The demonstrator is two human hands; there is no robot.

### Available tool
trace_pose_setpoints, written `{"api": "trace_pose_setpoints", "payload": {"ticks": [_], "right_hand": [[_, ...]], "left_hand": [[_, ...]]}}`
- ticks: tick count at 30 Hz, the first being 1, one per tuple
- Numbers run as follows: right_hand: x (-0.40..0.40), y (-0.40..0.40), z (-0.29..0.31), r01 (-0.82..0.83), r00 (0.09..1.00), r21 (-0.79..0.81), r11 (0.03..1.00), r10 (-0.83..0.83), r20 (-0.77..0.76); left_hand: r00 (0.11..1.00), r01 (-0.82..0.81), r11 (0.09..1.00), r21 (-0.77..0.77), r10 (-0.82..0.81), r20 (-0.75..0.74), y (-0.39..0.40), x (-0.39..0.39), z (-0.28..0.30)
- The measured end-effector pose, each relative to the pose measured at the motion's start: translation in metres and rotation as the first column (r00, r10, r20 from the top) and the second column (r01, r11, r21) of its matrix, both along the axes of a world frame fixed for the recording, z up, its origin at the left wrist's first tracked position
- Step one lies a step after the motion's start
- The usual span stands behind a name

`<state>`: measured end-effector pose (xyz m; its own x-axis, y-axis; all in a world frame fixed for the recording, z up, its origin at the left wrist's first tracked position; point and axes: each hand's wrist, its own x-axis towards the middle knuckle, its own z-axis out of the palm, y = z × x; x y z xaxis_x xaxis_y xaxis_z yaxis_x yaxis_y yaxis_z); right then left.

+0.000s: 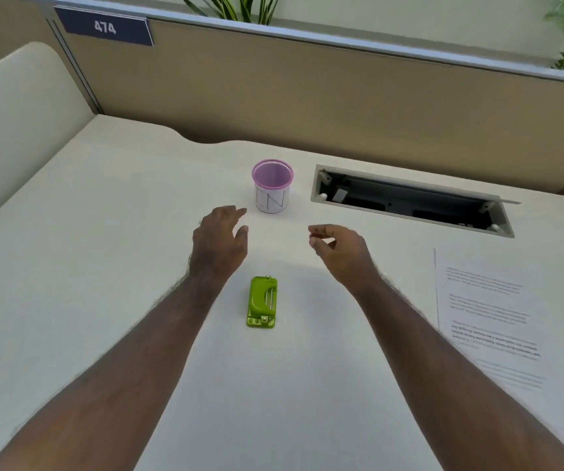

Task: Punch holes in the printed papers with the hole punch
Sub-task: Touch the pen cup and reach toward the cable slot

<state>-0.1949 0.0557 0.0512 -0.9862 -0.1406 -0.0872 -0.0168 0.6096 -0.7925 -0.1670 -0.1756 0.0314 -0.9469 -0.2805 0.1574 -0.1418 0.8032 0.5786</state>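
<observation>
A small green hole punch [262, 302] lies on the white desk [103, 266], in the middle, between my two forearms. Printed papers [488, 317] lie flat at the right side of the desk, with lines of text on the top sheet. My left hand [221, 239] hovers beyond the punch, fingers spread, holding nothing. My right hand [340, 249] hovers to the right of it, fingers loosely curled and empty. Neither hand touches the punch or the papers.
A pink mesh pen cup [272, 186] stands just beyond my left hand. An open cable slot [409, 200] is cut into the desk at the back right. A beige partition [307, 96] closes the back, with plants behind it.
</observation>
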Motion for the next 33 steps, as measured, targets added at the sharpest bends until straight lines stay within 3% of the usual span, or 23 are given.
{"api": "trace_pose_setpoints", "payload": {"ticks": [4,7,10,16,26,33], "right_hand": [[0.071,0.03,-0.039,-0.012,0.995,0.091,0.996,0.003,0.103],[0.112,0.043,-0.064,-0.112,0.983,0.203,0.973,0.08,0.163],[0.13,0.042,-0.075,-0.209,0.974,0.31,0.927,0.168,0.152],[0.132,0.033,-0.074,-0.234,0.972,0.439,0.867,0.214,0.095],[0.123,0.021,-0.074,-0.166,0.984,0.325,0.931,0.133,0.121],[0.13,0.023,-0.083,-0.185,0.96,0.432,0.883,0.256,-0.114]], "left_hand": [[0.995,0.004,0.992,-0.126,0.009,0.098,0.0,0.056,-0.033],[0.976,-0.03,0.976,-0.216,0.075,0.206,0.001,0.089,-0.056],[0.955,-0.022,0.956,-0.293,0.106,0.277,0.001,0.111,-0.072],[0.929,-0.004,0.954,-0.298,0.114,0.351,0.005,0.125,-0.086],[0.926,-0.019,0.938,-0.347,0.148,0.348,0.009,0.124,-0.087],[0.931,-0.037,0.943,-0.33,0.153,0.331,0.012,0.124,-0.082]]}}
